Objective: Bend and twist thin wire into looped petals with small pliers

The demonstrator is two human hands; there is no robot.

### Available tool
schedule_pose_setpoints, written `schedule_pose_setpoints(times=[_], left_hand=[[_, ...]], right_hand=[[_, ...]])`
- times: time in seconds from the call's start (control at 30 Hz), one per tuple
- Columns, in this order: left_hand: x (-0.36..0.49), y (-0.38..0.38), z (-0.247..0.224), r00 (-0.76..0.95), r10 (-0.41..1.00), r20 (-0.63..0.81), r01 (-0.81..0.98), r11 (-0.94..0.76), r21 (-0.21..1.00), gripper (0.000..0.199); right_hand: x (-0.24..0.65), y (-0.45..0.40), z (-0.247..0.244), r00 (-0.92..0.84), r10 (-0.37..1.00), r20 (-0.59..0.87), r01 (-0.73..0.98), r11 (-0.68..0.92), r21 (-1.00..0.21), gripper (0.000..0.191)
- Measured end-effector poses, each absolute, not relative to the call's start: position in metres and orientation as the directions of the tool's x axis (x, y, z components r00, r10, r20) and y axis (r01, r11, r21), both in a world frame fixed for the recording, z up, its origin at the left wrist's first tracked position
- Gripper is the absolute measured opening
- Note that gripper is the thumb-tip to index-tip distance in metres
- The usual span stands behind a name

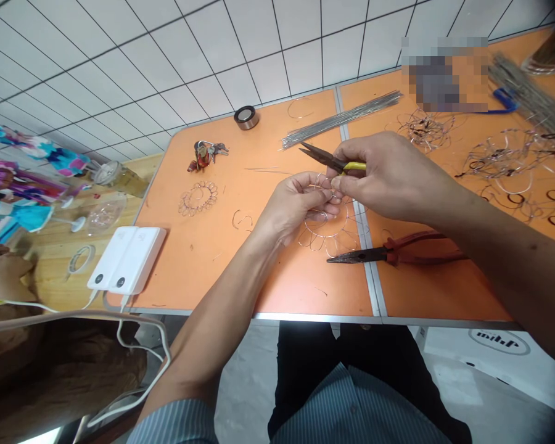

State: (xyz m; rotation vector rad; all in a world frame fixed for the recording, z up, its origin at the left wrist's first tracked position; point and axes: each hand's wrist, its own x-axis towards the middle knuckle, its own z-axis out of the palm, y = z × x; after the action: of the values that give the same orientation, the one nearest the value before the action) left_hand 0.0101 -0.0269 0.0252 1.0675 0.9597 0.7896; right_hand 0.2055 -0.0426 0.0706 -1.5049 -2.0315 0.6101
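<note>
My left hand (300, 203) pinches a ring of thin looped wire (326, 236), shaped like a flower, above the orange table. Close against it, my right hand (379, 176) holds yellow-handled needle-nose pliers (326, 159) in its palm, tips pointing left. The thumb and forefinger of that hand also meet the wire's upper edge; exactly how they grip it is hidden. Below the hands lie red-handled long-nose pliers (398, 250), partly under my right forearm. A second looped wire ring (198, 198) lies flat to the left.
A bundle of straight wires (342, 120) lies at the back, near a tape roll (246, 117) and keys (208, 154). Tangled wire (499, 154) covers the right side. White power banks (127, 259) sit at the left edge. A metal seam (372, 287) crosses the table (296, 296).
</note>
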Motion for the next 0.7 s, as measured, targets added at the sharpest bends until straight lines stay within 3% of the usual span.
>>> schedule_pose_setpoints(times=[0.43,0.7], left_hand=[[0.010,-0.025,0.019,0.376,0.903,-0.206,-0.102,0.262,0.960,0.015],[0.010,-0.023,0.011,0.380,0.903,-0.202,-0.136,0.271,0.953,0.018]], right_hand=[[0.204,-0.043,0.069,-0.236,0.957,0.169,0.762,0.290,-0.579,0.006],[0.205,-0.044,0.066,-0.225,0.957,0.183,0.769,0.290,-0.570,0.010]])
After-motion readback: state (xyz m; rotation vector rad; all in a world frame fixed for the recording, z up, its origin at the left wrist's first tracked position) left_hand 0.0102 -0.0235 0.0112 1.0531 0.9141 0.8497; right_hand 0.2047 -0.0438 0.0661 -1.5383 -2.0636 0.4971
